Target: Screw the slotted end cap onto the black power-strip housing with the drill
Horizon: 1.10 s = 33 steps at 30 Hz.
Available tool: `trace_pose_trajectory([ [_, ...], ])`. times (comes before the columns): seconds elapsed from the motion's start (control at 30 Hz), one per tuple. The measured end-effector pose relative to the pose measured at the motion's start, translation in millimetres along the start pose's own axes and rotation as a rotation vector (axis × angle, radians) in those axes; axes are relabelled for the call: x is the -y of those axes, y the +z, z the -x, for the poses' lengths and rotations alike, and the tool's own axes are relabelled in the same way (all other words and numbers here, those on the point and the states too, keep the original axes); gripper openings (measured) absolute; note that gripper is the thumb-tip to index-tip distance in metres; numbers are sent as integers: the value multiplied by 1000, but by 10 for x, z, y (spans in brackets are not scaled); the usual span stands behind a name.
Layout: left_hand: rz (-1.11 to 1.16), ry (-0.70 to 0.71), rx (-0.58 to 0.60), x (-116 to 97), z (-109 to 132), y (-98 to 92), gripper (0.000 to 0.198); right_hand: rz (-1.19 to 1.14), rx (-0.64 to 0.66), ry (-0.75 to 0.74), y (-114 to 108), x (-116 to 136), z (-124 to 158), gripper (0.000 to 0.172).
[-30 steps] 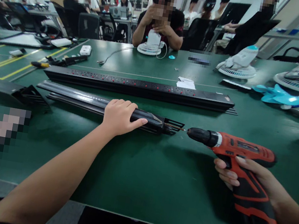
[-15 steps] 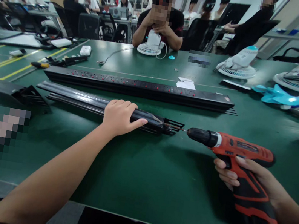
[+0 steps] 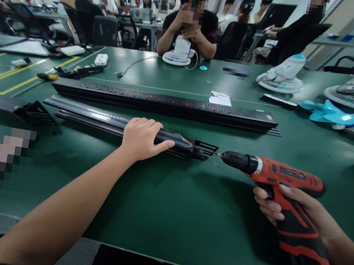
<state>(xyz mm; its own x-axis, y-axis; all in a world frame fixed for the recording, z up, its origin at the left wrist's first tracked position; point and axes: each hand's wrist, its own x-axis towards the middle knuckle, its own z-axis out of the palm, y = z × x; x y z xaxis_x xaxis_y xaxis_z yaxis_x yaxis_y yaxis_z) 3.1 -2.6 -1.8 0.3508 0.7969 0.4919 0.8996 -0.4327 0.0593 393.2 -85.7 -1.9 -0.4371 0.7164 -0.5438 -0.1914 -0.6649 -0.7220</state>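
So the person's left hand (image 3: pixel 142 138) is planted on top of a long black rail (image 3: pixel 98 118), palm down, fingers (image 3: pixel 154 125) curled over the far side and the thumb stretched out along the near side toward the right, so it's clamped around the rail and not just resting on it. The rail lies flat on the green table (image 3: pixel 165 203), roughly parallel to the near edge, about midway between the near and far edges and left of centre. Its right end has a black bracket (image 3: pixel 203 149) sticking out.

The right hand (image 3: pixel 286 207) is wrapped around the grip of a red and black cordless drill (image 3: pixel 278 179), fingers closed tight on the handle. The drill points left, held level, and its bit (image 3: pixel 217 153) tip is right at the bracket on the rail's end. Whether it's actually seated in a screw is too small to tell.

Just behind the rail, toward the far edge, there's a long black power strip (image 3: pixel 164 104) with rows of red-dotted sockets, lying parallel to it. Another black rail piece (image 3: pixel 5 104) sits near the left edge. Behind the strip is a bit of white paper (image 3: pixel 220 98). Over by the right edge are some taken-apart white desk fans (image 3: pixel 283 75) and loose light-blue fan blades (image 3: pixel 331 114). Across the far edge a person in a black shirt (image 3: pixel 190 21) sits with another small white fan (image 3: pixel 178 51), hands up by the face.
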Motion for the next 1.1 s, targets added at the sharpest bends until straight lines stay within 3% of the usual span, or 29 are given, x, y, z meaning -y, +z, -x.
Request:
trace_pose_trajectory([
  [1.1, -2, 2, 12, -1, -2, -6, 72, 6, -28, -5, 36, 7, 27, 31],
])
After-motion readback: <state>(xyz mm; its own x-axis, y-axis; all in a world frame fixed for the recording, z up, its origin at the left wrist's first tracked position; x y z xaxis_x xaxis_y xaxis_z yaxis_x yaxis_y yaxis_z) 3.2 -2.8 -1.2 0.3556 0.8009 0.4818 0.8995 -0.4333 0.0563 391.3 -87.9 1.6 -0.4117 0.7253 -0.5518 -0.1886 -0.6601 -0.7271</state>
